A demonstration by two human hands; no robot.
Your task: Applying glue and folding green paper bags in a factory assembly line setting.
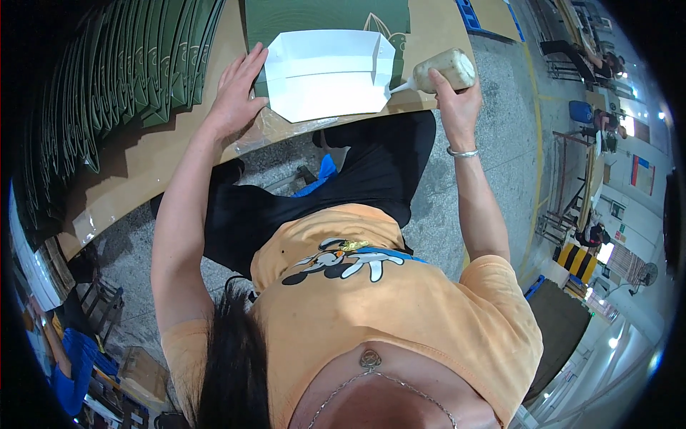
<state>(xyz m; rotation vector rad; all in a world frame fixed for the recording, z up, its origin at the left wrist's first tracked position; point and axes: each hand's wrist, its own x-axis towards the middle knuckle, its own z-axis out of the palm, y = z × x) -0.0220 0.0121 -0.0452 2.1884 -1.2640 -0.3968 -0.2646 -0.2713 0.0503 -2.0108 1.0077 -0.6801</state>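
A creased white paperboard piece (pixel 321 96) with angled corners lies on the table, near its front edge. Beneath and behind it a green paper bag (pixel 325 14) shows, with a thin cord handle at its upper right. My left hand (pixel 239 93) rests along the board's left edge, fingers stretched out and holding nothing. In my right hand (pixel 459 104) is a squeeze bottle (pixel 444 66) with pale contents, tilted so that its thin white nozzle points left. The nozzle tip is at the board's right edge; whether it touches, I cannot tell.
A long row of folded green paper bags (pixel 136 64) overlaps across the left of the brown table (pixel 168 154). A blue crate (pixel 470 16) stands beyond the far right corner. At lower left are a person in blue (pixel 75 361) and a cardboard box (pixel 143 373).
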